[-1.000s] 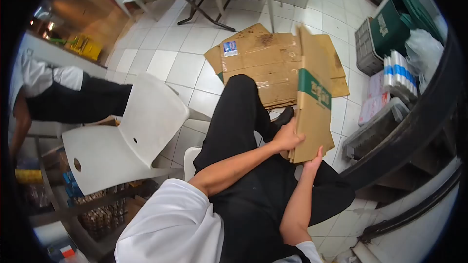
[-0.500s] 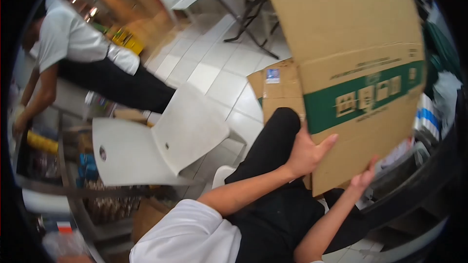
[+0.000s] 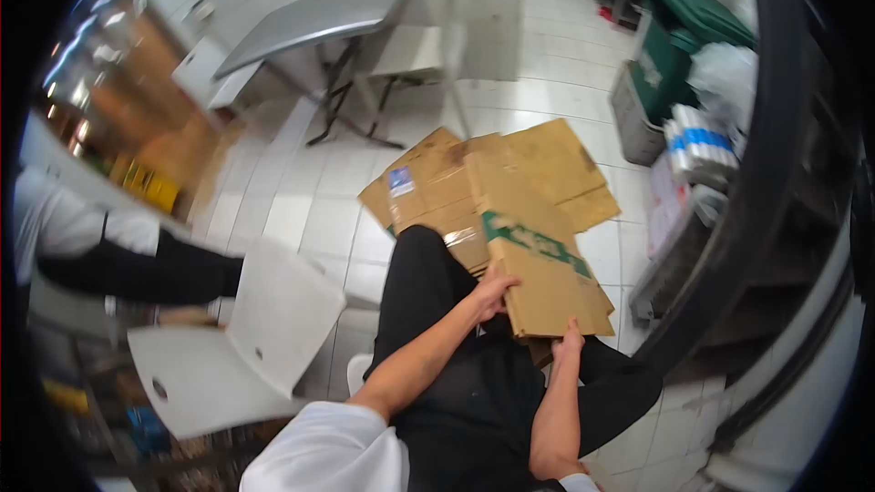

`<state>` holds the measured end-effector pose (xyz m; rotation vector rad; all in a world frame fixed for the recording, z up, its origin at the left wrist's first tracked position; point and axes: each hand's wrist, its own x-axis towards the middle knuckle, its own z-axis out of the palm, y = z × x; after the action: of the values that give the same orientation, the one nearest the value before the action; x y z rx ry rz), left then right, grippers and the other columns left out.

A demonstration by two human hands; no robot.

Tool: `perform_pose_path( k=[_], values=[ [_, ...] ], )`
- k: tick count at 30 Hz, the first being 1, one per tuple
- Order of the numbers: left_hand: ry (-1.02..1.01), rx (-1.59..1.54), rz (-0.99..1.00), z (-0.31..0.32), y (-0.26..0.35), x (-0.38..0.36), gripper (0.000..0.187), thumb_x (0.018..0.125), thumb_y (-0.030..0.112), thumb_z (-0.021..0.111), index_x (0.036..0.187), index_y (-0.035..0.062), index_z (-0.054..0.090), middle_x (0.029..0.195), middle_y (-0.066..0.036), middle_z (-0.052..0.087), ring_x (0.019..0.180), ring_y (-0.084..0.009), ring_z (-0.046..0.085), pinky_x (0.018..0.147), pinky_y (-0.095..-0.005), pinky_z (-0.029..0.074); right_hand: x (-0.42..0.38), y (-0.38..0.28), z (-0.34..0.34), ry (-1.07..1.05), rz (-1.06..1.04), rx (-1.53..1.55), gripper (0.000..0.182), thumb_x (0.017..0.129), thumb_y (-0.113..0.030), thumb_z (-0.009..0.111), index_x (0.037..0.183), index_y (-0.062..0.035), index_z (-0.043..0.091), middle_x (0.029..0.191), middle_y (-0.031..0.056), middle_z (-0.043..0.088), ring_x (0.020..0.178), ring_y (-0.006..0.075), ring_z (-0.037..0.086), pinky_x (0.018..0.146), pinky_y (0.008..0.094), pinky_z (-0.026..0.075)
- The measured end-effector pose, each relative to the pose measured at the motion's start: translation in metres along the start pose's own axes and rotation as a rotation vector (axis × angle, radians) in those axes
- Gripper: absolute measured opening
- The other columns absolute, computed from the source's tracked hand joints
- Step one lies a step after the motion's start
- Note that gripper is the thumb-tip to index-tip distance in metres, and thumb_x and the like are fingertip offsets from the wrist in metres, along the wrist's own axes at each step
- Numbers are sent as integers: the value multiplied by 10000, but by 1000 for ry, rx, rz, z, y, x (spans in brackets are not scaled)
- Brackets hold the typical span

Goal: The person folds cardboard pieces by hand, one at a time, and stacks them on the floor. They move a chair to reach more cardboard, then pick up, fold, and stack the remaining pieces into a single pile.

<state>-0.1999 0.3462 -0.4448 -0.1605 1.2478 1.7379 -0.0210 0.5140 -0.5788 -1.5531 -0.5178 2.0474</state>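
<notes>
Between my legs I hold a flattened cardboard box (image 3: 547, 287) with a green printed band, tilted down and away from me. My left hand (image 3: 493, 294) is closed on its near left edge, thumb on top. My right hand (image 3: 570, 340) grips the near right edge, its thumb upward and its other fingers mostly hidden. Beneath and beyond it, more flattened cardboard (image 3: 428, 184) lies spread on the tiles, one piece bearing a blue-and-white label. A further brown sheet (image 3: 561, 169) with dark stains lies at the far side.
A white chair (image 3: 283, 310) stands at my left, with another person's dark-trousered leg (image 3: 137, 264) behind it. Ahead is a grey folding table (image 3: 319, 18). On the right are a green bin (image 3: 670, 59), bundled white packs (image 3: 702, 141) and a dark curved stair rail (image 3: 729, 296).
The flattened box has swung down from a raised, upright position to a low tilt over the cardboard on the floor. Both hands keep their grip. My view has turned to the right.
</notes>
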Motion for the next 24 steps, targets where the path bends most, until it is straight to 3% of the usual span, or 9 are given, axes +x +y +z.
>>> perform_pose_path(
  k=[1, 5, 9, 12, 14, 17, 19, 22, 24],
  values=[
    [-34, 7, 18, 6, 5, 1, 643, 906, 15, 613, 1471, 139, 332, 1309, -127, 593, 1149, -301, 659, 866, -491, 611, -1, -3, -1, -34, 22, -65, 373, 1040, -258, 618, 1316, -9, 583, 1234, 93, 679, 1108, 252, 675, 917, 452, 573],
    [50, -7, 475, 10, 38, -45, 738, 845, -35, 609, 1505, 107, 310, 1336, -129, 562, 1199, -239, 593, 982, -382, 520, -54, -37, 37, -442, 41, 18, 455, 1074, -329, 537, 1412, -24, 525, 1326, 97, 637, 1185, 252, 636, 965, 446, 560],
    [109, -154, 598, -41, 88, -153, 742, 848, -24, 605, 1520, 82, 308, 1352, -124, 556, 1202, -232, 598, 991, -391, 525, -143, -46, 98, -735, -30, -60, 472, 1068, -318, 549, 1439, -29, 501, 1367, 92, 615, 1225, 251, 618, 1012, 443, 540],
    [175, -185, 596, -108, 114, -253, 653, 890, 55, 599, 1496, 43, 356, 1287, -148, 614, 1082, -246, 694, 936, -393, 597, -215, -42, 144, -922, 100, 76, 473, 1057, -309, 565, 1424, -17, 506, 1341, 94, 629, 1190, 249, 641, 983, 440, 569],
    [90, -260, 541, -173, 115, -303, 570, 929, 98, 587, 1461, -2, 410, 1294, -173, 632, 1106, -278, 702, 956, -417, 591, -246, -27, 176, -1069, 53, -233, 444, 1040, -258, 579, 1419, -36, 513, 1357, 110, 621, 1200, 252, 642, 999, 435, 564],
    [300, -413, 454, -256, 79, -353, 486, 976, 153, 578, 1417, -30, 490, 1304, -194, 652, 1143, -284, 694, 972, -441, 582, -304, 43, 211, -1104, 14, -363, 401, 969, -114, 662, 1330, -22, 514, 1214, 127, 658, 1056, 267, 699, 742, 432, 653],
    [394, -459, 428, -297, 44, -365, 477, 992, 175, 576, 1418, -26, 495, 1308, -190, 654, 1142, -280, 694, 974, -443, 581, -331, 94, 215, -1125, -10, -441, 345, 967, -82, 671, 1270, 8, 534, 1076, 104, 669, 868, 195, 705, 683, 383, 642],
    [561, -429, 472, -321, 3, -382, 466, 1037, 247, 560, 1428, 2, 494, 1324, -170, 652, 1141, -275, 694, 978, -446, 578, -323, 142, 199, -1214, 150, -573, 342, 990, -92, 638, 1281, 27, 502, 1079, 132, 675, 895, 218, 715, 667, 370, 645],
    [704, -398, 326, -312, -15, -393, 470, 1068, 322, 525, 1447, 47, 486, 1314, -151, 658, 1149, -279, 686, 952, -458, 582, -333, 140, 198, -1176, 172, -625, 329, 994, -97, 633, 1264, 44, 511, 1087, 151, 681, 908, 237, 723, 665, 373, 647]
  ],
)
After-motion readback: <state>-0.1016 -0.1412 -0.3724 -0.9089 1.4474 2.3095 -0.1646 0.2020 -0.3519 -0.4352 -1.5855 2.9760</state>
